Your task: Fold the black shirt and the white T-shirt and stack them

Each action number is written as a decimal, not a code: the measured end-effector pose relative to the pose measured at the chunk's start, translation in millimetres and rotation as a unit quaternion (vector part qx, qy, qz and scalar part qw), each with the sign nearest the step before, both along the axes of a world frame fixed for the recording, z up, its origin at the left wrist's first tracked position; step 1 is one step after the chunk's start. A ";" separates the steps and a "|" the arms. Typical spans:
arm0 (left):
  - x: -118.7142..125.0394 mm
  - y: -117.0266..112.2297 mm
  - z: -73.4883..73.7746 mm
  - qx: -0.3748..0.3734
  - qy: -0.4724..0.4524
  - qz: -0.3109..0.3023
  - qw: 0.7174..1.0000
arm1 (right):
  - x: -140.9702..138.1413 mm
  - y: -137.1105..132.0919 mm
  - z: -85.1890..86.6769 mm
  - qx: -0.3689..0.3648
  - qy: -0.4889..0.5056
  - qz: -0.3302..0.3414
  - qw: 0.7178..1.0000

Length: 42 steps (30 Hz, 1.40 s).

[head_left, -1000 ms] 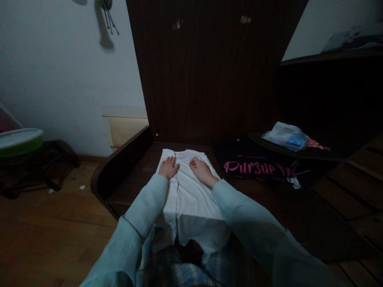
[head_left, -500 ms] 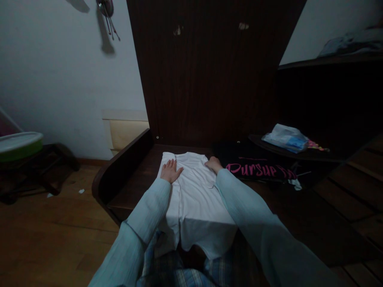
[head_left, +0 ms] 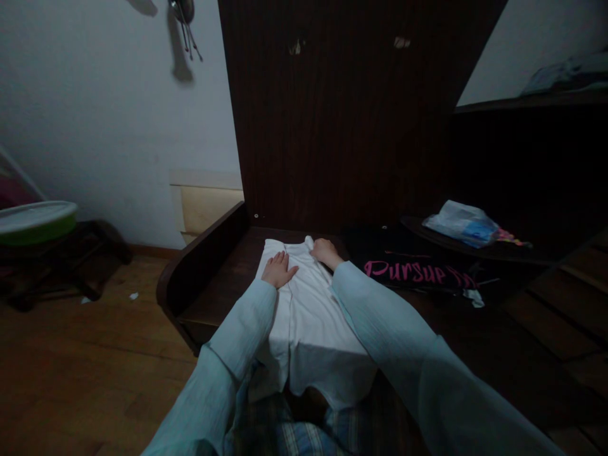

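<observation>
The only view looks from the person's head, forward and steeply down, close above the white cloth garment point(head_left: 316, 313) on the dark brown wooden worktop point(head_left: 232, 275). It faces the tall dark brown wooden panel point(head_left: 361, 133) beyond, reaching left to the brown plank floor point(head_left: 118, 373).

White garment point(head_left: 316, 316): I see plain, thin fabric, laid lengthwise on the worktop point(head_left: 230, 278), left of the black cloth point(head_left: 408, 263) with pink lettering.
Long fold line: runs down the garment's side away from the black cloth.
Far corner: bunched into a small peak on the black cloth's side.
Surface: soft wrinkles.
Near end: drapes over the worktop's front edge, hem uneven.
</observation>
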<state>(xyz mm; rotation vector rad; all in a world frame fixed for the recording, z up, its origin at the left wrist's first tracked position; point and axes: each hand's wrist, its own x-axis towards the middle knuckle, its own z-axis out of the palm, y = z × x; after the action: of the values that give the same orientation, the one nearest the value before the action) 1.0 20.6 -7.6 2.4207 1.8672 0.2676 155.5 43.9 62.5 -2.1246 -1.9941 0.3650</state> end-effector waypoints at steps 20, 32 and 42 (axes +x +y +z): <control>-2.1 -2.8 1.6 0.080 -0.065 -0.053 0.993 | -46.5 -4.1 -38.6 0.038 0.116 0.044 0.992; -3.2 1.0 -2.1 0.079 -0.034 -0.095 0.992 | 43.1 -89.3 -31.3 0.011 0.273 0.134 0.953; -2.0 -0.5 2.6 0.068 -0.038 -0.081 0.994 | 82.8 -212.5 -58.8 0.033 0.076 0.165 0.983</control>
<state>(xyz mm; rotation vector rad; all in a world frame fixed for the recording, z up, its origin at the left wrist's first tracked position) -1.0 20.1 -5.1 2.5920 1.6623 0.4836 238.3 -168.6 3.7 -1.6706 -2.2299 0.4885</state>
